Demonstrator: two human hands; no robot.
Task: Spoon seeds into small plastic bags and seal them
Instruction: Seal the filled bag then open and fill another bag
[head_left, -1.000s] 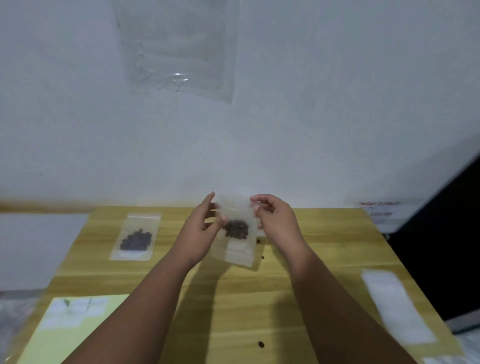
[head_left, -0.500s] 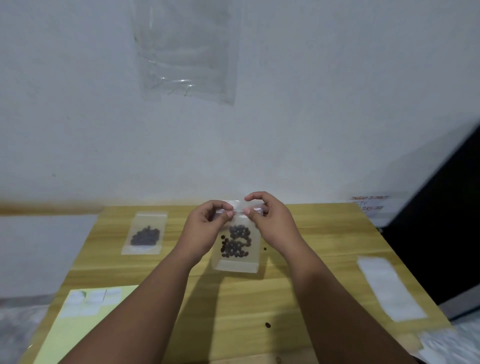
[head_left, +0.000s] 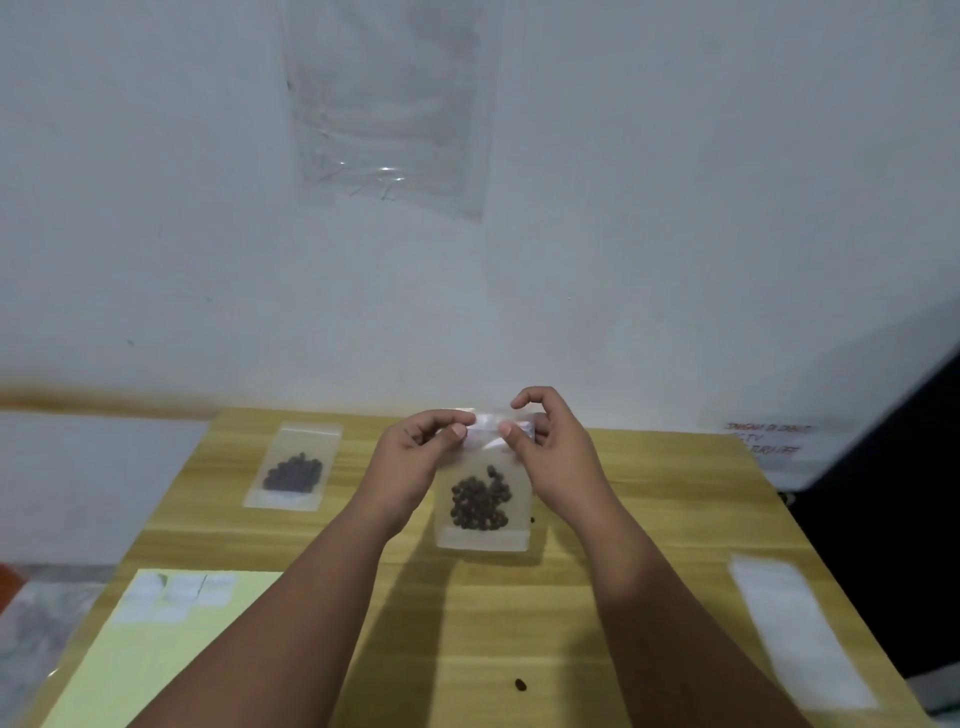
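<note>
The seed-filled bag (head_left: 484, 499) hung above the table (head_left: 623, 597), its top strip pinched by the left hand (head_left: 415, 457) and right hand (head_left: 550, 452). Sealing seemed underway; next, fingers should press along the strip until it closes fully.

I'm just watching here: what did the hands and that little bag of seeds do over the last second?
The left hand curled its straighter fingers into a pinch on the top strip of the held bag, opposite the right hand, which kept its pinch there. The bag now hangs squarer, its seeds spread out lower. The other filled bag and the loose seed on the table stayed put.
</note>
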